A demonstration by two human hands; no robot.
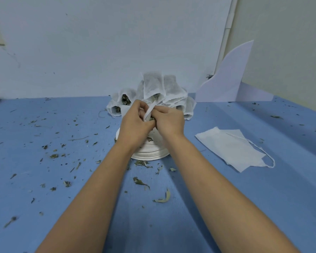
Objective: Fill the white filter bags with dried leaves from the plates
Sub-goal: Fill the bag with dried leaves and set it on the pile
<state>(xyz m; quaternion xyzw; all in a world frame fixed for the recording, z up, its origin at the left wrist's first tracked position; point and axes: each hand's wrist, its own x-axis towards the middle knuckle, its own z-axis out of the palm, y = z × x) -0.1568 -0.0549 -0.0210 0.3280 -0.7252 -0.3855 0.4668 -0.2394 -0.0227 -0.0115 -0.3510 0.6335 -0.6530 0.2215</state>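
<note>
filter bag (149, 111): thin white mesh, crumpled, dried leaves (151, 119) at its mouth | my left hand (135, 121) and right hand (169, 121) pinch it, fingers curled | frame centre, above stacked plates (150, 154)

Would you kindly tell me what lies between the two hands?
Head view: a white filter bag, gripped by the left hand and the right hand.

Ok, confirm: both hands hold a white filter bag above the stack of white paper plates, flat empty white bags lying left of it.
Wrong side: the head view shows the flat empty white bags right of the stack of white paper plates. The left hand and right hand do hold the white filter bag above it.
</note>
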